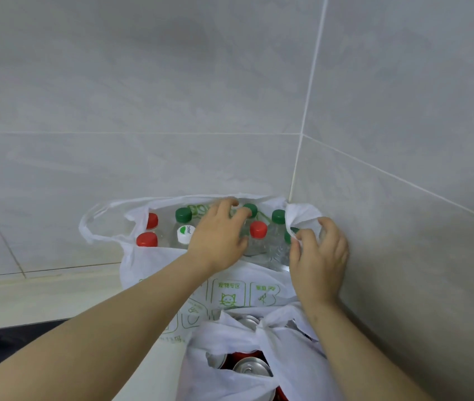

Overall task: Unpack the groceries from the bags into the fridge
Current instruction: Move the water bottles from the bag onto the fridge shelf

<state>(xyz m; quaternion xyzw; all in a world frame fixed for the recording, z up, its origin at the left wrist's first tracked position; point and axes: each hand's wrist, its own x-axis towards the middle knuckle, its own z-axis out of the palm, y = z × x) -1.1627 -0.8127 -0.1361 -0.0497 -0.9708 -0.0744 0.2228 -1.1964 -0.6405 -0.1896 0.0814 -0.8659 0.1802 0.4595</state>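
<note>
Bottles, head view (258, 230): standing cap-up and packed close inside the bag (148, 267), red, green and white tops showing.
Bag: sitting against the wall corner (296, 169), mouth gaping upward.
Right hand (319, 256): pinching the bag's right handle (299, 218) and drawing it aside, likely to be keeping the mouth wide.
Left hand (218, 241): reaching into the bag, fingers curling over the middle caps; whether it is gripping a bottle yet, I cannot tell.
Can bag (230, 334): lying just in front of the bag, cans (251, 369) showing through its knotted top.
Fridge: not showing.
Stage: probably just beginning, with the bag looking full.
</note>
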